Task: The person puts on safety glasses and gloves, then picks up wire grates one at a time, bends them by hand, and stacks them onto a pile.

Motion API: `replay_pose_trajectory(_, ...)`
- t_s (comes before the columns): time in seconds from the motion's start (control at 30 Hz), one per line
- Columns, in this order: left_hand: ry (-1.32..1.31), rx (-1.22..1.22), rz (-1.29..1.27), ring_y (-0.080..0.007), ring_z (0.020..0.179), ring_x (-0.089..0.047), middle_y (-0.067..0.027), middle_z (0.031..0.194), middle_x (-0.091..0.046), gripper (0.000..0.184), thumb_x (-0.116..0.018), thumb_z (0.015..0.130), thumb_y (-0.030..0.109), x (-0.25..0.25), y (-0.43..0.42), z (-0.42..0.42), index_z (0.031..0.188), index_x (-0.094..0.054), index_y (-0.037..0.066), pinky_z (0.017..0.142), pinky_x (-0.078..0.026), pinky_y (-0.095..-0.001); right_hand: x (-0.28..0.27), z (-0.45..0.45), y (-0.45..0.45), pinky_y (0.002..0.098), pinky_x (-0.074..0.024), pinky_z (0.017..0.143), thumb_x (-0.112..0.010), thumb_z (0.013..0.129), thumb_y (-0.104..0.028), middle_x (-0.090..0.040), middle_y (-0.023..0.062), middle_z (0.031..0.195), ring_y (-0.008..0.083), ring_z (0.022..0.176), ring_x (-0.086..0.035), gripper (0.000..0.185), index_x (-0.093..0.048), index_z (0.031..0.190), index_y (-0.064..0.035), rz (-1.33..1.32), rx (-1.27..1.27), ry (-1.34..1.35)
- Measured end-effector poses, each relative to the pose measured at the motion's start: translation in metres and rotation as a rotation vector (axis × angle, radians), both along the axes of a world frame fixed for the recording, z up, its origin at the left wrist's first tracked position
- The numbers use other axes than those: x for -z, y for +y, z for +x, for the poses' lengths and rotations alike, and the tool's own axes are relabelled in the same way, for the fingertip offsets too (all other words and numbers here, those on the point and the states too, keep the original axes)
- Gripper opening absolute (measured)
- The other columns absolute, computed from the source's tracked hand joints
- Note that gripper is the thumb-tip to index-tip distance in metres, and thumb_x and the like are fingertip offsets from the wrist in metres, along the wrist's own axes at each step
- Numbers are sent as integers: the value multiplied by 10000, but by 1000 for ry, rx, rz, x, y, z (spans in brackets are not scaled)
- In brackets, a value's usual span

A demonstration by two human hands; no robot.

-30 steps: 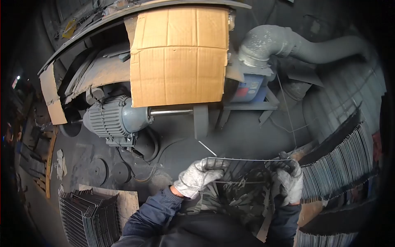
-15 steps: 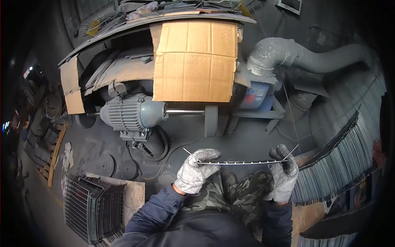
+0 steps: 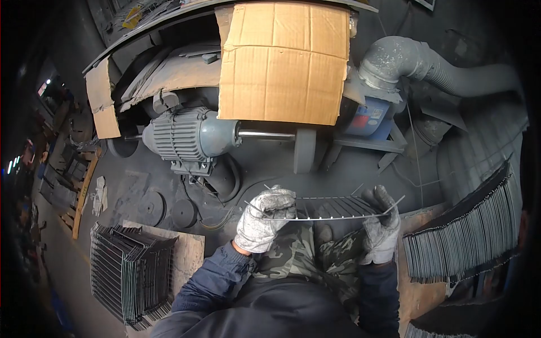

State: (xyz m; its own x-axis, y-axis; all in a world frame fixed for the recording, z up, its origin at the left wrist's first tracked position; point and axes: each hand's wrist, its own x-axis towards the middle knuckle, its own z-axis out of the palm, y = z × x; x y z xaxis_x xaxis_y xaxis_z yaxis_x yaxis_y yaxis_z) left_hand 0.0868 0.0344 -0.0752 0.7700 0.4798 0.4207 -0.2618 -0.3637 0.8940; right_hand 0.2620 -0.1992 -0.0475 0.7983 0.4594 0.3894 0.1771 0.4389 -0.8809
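Between my gloved hands is a metal wire rack (image 3: 338, 208), held level in front of my lap with its crossbars showing. My left hand (image 3: 264, 219) grips its left end, fingers curled round the edge. At the right end my right hand (image 3: 380, 225) closes on it, thumb and fingers at the frame. Both gloves are white and smudged grey. Beyond the rack, a grinding wheel (image 3: 305, 151) sits on a shaft driven by an electric motor (image 3: 189, 134).
A cardboard sheet (image 3: 284, 65) hangs over the wheel. Stacked wire racks (image 3: 132, 273) stand at left, with another rack stack (image 3: 462, 231) at right. A duct hose (image 3: 451, 70) runs off to the upper right. Round discs (image 3: 149, 208) lie on the floor.
The rack has tilted from edge-on, so its crossbars now show. My view has shifted slightly, moving the machine up and to the right in the picture.
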Motion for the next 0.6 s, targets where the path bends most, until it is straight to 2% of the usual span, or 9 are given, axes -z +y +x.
replay_pose_trajectory(0.03,12,-14,56,-209,1111,-695,-110,1170,-730,274,-745,889,0,0,3,0,1160,-702,21,1034,-530,-343,6,3,7,377,-556,1025,-742,920,-26,-615,172,1375,276,1243,-630,537,-540,1415,20,7,2,-22)
replay_pose_trajectory(0.13,163,-73,-127,-179,1094,-693,-67,1165,-738,271,-797,855,4,18,7,6,1105,-693,21,990,-547,-319,73,38,25,351,-562,983,-771,905,-42,-660,141,1309,226,1156,-661,479,-592,1345,17,-12,-155,215)
replay_pose_trajectory(0.23,153,-78,-512,-131,1046,-666,-47,1131,-737,231,-802,873,50,101,19,27,1078,-695,40,957,-537,-300,118,65,36,324,-565,947,-773,892,-20,-706,96,1199,183,1046,-680,390,-641,1258,4,-300,-128,198)
replay_pose_trajectory(0.27,219,-96,-462,-102,962,-631,-11,1096,-734,195,-802,885,105,112,20,34,1051,-705,74,902,-522,-273,112,62,44,310,-571,899,-770,880,-1,-727,58,1096,156,964,-689,346,-670,1211,-19,-278,-92,273)
replay_pose_trajectory(0.3,242,-70,-422,-97,884,-601,22,1071,-730,189,-809,884,174,148,28,44,1029,-721,90,874,-507,-260,122,70,47,310,-576,882,-770,880,3,-725,56,1092,155,954,-687,343,-672,1207,-24,-270,-112,337)
replay_pose_trajectory(0.4,390,-50,-301,-111,947,-667,32,1032,-757,222,-811,880,272,152,31,64,1003,-739,101,913,-521,-278,155,93,37,313,-586,816,-764,894,-16,-724,52,1080,146,910,-684,305,-680,1186,-37,-241,-148,572)
replay_pose_trajectory(0.43,402,-39,-338,-137,971,-694,16,1005,-768,213,-803,887,263,165,31,75,1009,-734,103,913,-534,-287,162,95,34,309,-580,811,-764,899,-27,-726,49,1067,143,896,-682,297,-682,1184,-38,-260,-130,543)
replay_pose_trajectory(0.5,516,-67,-247,-164,949,-706,-10,985,-767,226,-804,878,229,154,30,89,1026,-719,81,900,-550,-306,184,102,32,300,-568,801,-763,908,-50,-730,43,1041,138,868,-678,282,-686,1179,-40,-295,-89,482)
replay_pose_trajectory(0.6,426,-13,-346,-189,950,-713,-37,992,-768,211,-778,887,175,161,38,104,1043,-702,56,899,-556,-320,202,115,37,326,-585,764,-769,902,-55,-735,54,986,159,839,-689,239,-691,1127,-36,-445,48,415)
